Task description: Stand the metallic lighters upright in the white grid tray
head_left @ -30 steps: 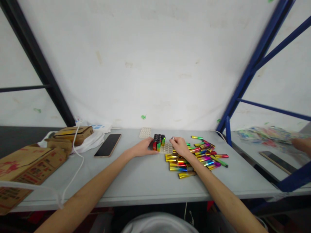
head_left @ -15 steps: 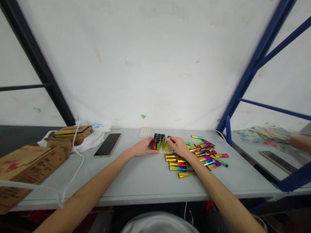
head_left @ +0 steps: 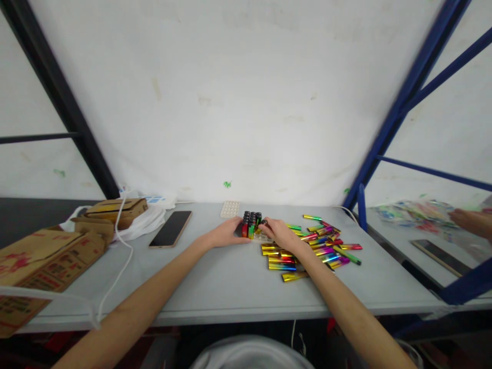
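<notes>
Shiny metallic tubes [head_left: 251,229], red, green and gold with black tops, stand upright in rows in a pale holed tray [head_left: 261,238]. My left hand [head_left: 226,233] grips the tray's left end, its thumb along the front edge and its fingers behind. Over the tray's right part is my right hand [head_left: 280,233], its fingers pinched round a black-topped tube [head_left: 264,223], most of which they hide. Beside and under my right wrist lies a loose pile of shiny multicoloured tubes [head_left: 282,265].
A second holed tray [head_left: 230,209] lies near the wall. To the left are a phone [head_left: 171,229], cardboard boxes [head_left: 49,256], white bags and a looping white cable [head_left: 125,238]. Past the blue frame [head_left: 384,138], another person's hand [head_left: 471,221] is over plastic packets, near another phone [head_left: 440,256].
My right hand has shifted slightly left and down, bringing the tube in its fingers closer to the standing rows. My left hand stays on the tray. The other person's hand has moved left.
</notes>
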`<state>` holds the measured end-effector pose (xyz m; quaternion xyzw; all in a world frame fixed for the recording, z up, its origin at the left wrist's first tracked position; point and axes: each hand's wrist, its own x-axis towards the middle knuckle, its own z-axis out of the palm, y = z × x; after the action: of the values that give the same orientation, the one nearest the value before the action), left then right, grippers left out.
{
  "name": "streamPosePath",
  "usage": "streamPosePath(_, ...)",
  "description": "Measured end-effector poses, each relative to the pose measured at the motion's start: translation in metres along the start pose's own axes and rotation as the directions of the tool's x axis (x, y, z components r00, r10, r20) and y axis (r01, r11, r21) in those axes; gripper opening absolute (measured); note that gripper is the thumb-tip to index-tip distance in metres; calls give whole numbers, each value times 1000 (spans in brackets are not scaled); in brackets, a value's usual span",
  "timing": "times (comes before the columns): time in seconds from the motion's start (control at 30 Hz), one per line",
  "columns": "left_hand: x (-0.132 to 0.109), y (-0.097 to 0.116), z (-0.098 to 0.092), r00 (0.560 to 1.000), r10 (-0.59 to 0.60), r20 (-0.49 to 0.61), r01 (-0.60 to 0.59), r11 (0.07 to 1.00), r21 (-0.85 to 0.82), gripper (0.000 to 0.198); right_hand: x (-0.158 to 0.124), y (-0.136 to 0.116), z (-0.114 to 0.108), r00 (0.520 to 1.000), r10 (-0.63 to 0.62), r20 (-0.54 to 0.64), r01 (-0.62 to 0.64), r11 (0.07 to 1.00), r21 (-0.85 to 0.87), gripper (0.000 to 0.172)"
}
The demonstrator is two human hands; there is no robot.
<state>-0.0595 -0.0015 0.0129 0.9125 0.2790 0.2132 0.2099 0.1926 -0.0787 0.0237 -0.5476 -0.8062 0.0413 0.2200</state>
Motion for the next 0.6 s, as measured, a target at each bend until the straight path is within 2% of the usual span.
streamPosePath(0.1,0,1,0,1000,4,5,-4,1000,2,69,3,-8,2,999,49,22,-46,992,-117,32)
streamPosePath(0.23,0,2,-1,1000,13,-7,-13,1000,-3,66,6,-15,4,997,79,-12,-79,972,-223,38)
streamPosePath(0.33,0,1,0,1000,16,-4,-16,1000,4,64,6,-15,1,997,70,-18,-72,976,-207,37)
streamPosePath(0.5,1,1,0,1000,6,8,-6,1000,23,64,3,-12,-3,1000,-5,25,8,996,-92,37)
streamPosePath(0.6,1,1,0,1000,11,-5,-11,1000,2,63,2,-7,-5,999,-51,11,51,998,-40,41)
